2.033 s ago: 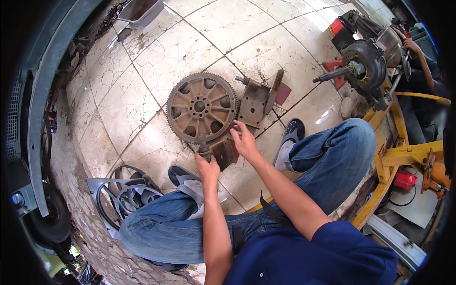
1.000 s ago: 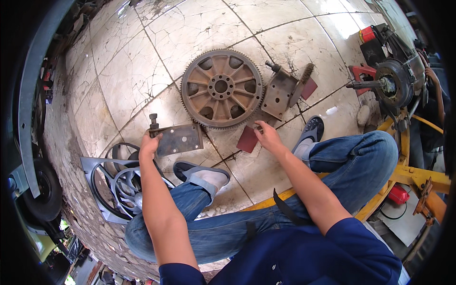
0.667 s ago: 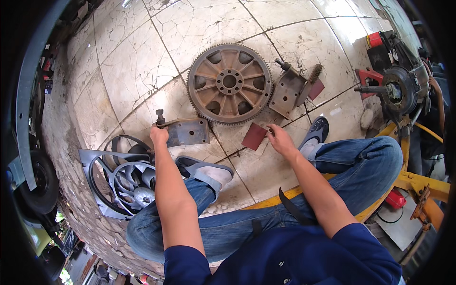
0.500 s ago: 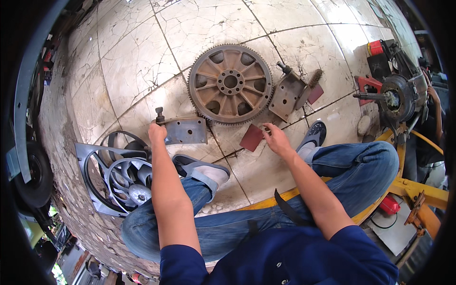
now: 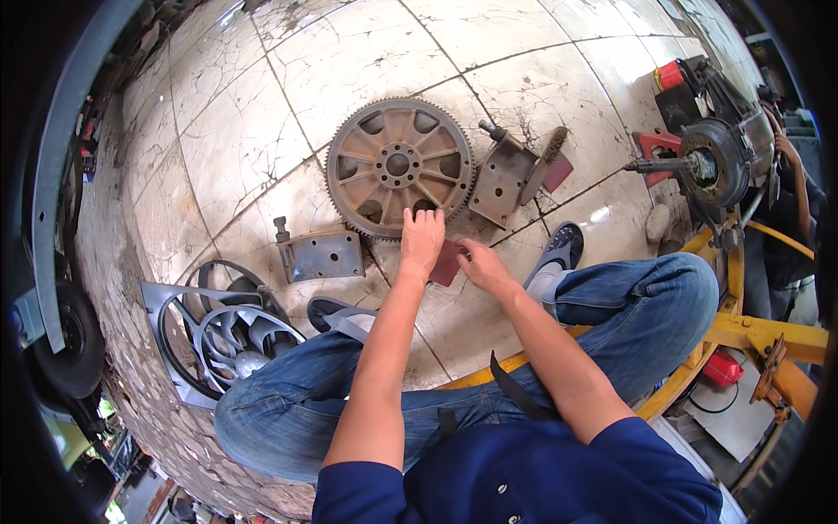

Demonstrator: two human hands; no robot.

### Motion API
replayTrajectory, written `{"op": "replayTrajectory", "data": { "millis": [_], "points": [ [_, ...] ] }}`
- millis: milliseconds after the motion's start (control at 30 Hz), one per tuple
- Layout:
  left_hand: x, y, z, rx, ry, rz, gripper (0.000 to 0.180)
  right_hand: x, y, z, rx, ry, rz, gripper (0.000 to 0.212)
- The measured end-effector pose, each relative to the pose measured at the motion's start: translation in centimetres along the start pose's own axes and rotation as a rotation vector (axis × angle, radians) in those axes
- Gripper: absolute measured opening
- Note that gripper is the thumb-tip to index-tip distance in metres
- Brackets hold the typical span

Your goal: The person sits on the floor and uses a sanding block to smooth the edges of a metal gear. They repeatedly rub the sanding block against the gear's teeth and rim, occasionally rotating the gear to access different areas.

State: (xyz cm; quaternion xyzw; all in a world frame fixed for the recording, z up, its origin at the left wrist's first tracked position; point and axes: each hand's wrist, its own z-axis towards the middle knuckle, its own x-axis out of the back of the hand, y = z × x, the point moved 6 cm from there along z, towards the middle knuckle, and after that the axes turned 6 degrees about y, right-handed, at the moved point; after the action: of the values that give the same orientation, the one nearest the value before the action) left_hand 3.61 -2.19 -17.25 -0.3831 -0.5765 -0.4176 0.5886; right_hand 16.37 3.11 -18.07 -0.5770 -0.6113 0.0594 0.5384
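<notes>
A rusty toothed flywheel (image 5: 358, 178) lies flat on the tiled floor ahead of me. My left hand (image 5: 422, 243) has its fingers curled over the flywheel's near rim. Beside it, my right hand (image 5: 485, 266) pinches the right edge of a dark red sheet of sandpaper (image 5: 445, 265), partly hidden by my left hand. To the left lies a steel bracket plate (image 5: 321, 256) with holes and a bolt standing at its far corner. A similar bracket (image 5: 504, 182) rests right of the flywheel, with a wire brush (image 5: 545, 166) leaning against it.
Another red sandpaper piece (image 5: 557, 175) lies by the brush. A grey fan and shroud (image 5: 229, 336) stand beside my left leg. On the right are a hub assembly (image 5: 711, 164), a red stand (image 5: 653, 148) and a yellow metal frame (image 5: 768, 337). Another person's arm (image 5: 788, 148) shows behind the hub.
My left hand has left the bolted bracket and moved right to the flywheel's near rim. My right hand has closed on the sandpaper's edge. The whole view has shifted slightly.
</notes>
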Motion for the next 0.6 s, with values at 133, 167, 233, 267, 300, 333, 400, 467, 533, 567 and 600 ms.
{"op": "replayTrajectory", "data": {
  "millis": [133,167,233,267,300,333,400,467,533,567,600],
  "points": [
    [-0.8,-0.5,-0.6,-0.013,0.004,0.054,0.021,-0.6,0.3,-0.2,0.024,-0.040,-0.041,0.037],
    [-1.1,-0.7,-0.4,-0.029,-0.019,0.055,0.019,-0.8,0.4,-0.3,0.038,-0.048,-0.063,0.039],
    [-1.6,-0.9,-0.1,-0.037,-0.010,0.039,0.018,-1.5,0.9,-0.7,0.019,-0.094,-0.107,0.043],
    [-1.8,-0.9,-0.1,-0.041,-0.025,0.036,0.021,-1.7,1.0,-0.9,0.007,-0.123,-0.130,0.045],
    [-2.0,-1.1,-0.1,-0.045,-0.040,0.032,0.025,-1.7,1.0,-1.0,0.010,-0.126,-0.151,0.046],
    [-2.3,-1.2,0.0,-0.049,-0.056,0.029,0.028,-1.7,1.0,-1.1,0.012,-0.129,-0.173,0.048],
    [-2.5,-1.3,0.3,-0.068,-0.079,0.012,0.039,-1.9,0.7,-1.0,0.035,-0.134,-0.227,0.050],
    [-2.5,-1.5,0.4,-0.087,-0.102,0.004,0.048,-2.2,0.4,-0.7,0.074,-0.139,-0.295,0.052],
    [-2.6,-1.7,0.6,-0.104,-0.123,0.005,0.056,-2.5,0.1,-0.5,0.115,-0.131,-0.333,0.056],
    [-2.6,-1.8,0.7,-0.110,-0.150,-0.001,0.055,-2.5,-0.1,-0.4,0.134,-0.126,-0.353,0.058],
    [-2.6,-1.9,0.8,-0.110,-0.162,-0.009,0.056,-2.7,-0.2,-0.2,0.134,-0.127,-0.368,0.058]
  ]
}}
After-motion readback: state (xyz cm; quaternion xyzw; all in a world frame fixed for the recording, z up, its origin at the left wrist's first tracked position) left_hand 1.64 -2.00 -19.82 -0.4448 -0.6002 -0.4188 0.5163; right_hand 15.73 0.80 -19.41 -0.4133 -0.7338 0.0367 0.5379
